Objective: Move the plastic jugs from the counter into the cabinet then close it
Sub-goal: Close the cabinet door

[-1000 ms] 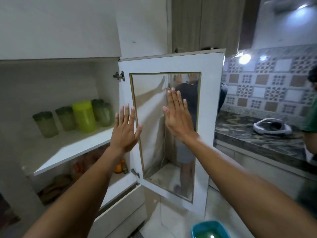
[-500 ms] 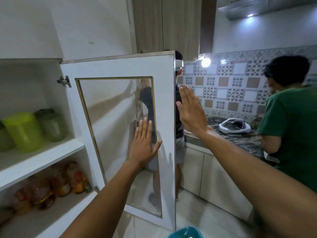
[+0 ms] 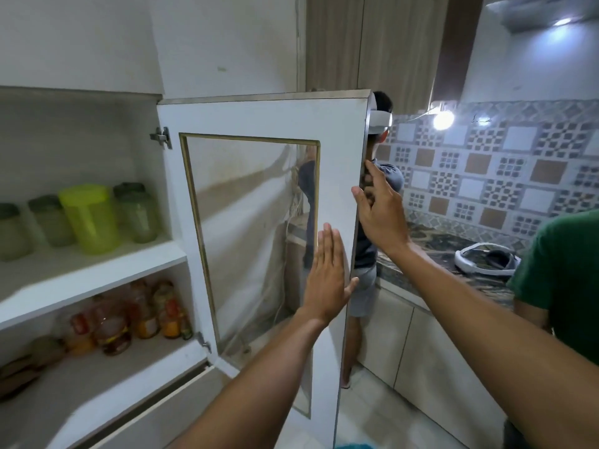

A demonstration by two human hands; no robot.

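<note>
**Hands on the swung-out cabinet door**

Presses the left hand (image 3: 327,277) flat against the near face of the cabinet door (image 3: 259,116). Fingers straight and together, palm on the white frame just beside the glass pane (image 3: 249,228), thumb spread toward the free edge. Grips that free edge higher up with the right hand (image 3: 381,212), thumb on the near face and fingers hooked round the far side. Holds the two hands apart, right above left, both touching the door.

Leaves the door standing well out from the cabinet (image 3: 81,102), hung on two metal hinges (image 3: 161,136) at its left side.

Inside, on the upper shelf (image 3: 97,270), all upright: the plastic jugs (image 3: 136,212). Among them a yellow-green jug (image 3: 89,218) toward the front, with paler ones under dark green lids on either side of it.

On the lower shelf (image 3: 81,384): a cluster of bottles (image 3: 129,315) with amber and orange contents, blurred.

Beyond the door, beside the dark marbled table (image 3: 437,251): a person in a grey top (image 3: 366,254), partly hidden by the door. On the table, a white headset (image 3: 483,257). At the right edge, a second person in a green shirt (image 3: 564,286).
</note>
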